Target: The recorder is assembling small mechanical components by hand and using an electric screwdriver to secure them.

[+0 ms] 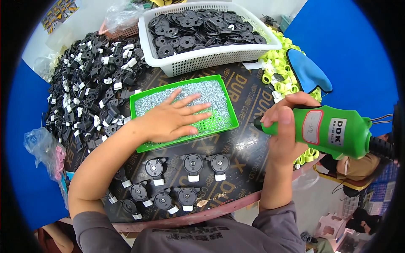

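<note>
The left hand (175, 118) lies flat, fingers spread, on small screws in a green tray (141, 101) mid-table. The right hand (284, 126) grips a green electric screwdriver (333, 130) at the table's right edge. Black round assemblies (193, 163) sit along the near edge.

round dark table (249, 105) | green tray (230, 110) | white basket (211, 57) | black parts (88, 80) | yellow-green rings (280, 78)

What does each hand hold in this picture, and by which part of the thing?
The right hand grips the green electric screwdriver around the front of its body, near the tip. The left hand holds nothing; it lies flat, fingers spread, on the small screws in the green tray.
</note>
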Tool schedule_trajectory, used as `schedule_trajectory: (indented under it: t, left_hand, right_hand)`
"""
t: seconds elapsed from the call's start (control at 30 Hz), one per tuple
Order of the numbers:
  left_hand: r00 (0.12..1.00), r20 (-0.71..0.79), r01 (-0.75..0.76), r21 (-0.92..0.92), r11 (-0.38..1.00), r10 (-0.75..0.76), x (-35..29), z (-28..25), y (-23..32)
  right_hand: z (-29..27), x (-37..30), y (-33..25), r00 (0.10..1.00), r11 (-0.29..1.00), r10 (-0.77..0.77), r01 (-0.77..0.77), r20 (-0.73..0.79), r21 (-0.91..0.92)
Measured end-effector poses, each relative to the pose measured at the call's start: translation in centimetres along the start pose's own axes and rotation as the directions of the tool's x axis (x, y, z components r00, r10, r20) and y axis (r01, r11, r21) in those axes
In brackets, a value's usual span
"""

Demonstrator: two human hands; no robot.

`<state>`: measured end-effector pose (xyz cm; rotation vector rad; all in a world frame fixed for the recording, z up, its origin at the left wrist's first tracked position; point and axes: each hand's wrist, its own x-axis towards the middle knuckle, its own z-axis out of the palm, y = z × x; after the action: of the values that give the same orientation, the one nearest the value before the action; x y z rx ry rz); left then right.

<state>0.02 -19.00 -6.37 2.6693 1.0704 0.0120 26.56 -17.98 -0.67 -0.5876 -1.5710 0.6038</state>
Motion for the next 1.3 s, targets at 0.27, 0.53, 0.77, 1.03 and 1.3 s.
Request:
schedule_trajectory:
  t: [0.27, 0.53, 0.77, 1.03, 1.3]
  left_hand:
    - [0.975, -0.076, 0.219, 0.185, 0.958, -0.208, -3.5, -1.1, 0.6]
    - [0.996, -0.011, -0.088, -0.099, 0.991, 0.087, 0.1, 0.1, 1.9]
    - [0.979, 0.143, 0.161, -0.106, 0.981, -0.145, -7.1, -2.1, 1.9]
    - [0.995, 0.078, 0.07, -0.198, 0.978, -0.055, -4.5, -1.4, 3.0]
    - [0.955, -0.012, 0.297, 0.041, 0.954, -0.297, -2.6, -0.6, 0.7]
  right_hand:
    - [-0.1, 0.3, -0.1, 0.999, 1.0, 0.028, -0.029, -0.045, -0.01]
    - [0.5, -0.1, 0.1, 1.0, 0.999, 0.018, -0.019, 0.017, 0.048]
    - [-0.1, 0.0, 0.4, 1.0, 0.999, -0.012, 0.011, -0.015, -0.037]
    - [0.7, -0.2, 0.4, 0.999, 1.0, -0.019, 0.019, 0.042, -0.001]
    - [0.6, 0.1, -0.3, 0.999, 0.999, 0.029, -0.028, -0.015, 0.043]
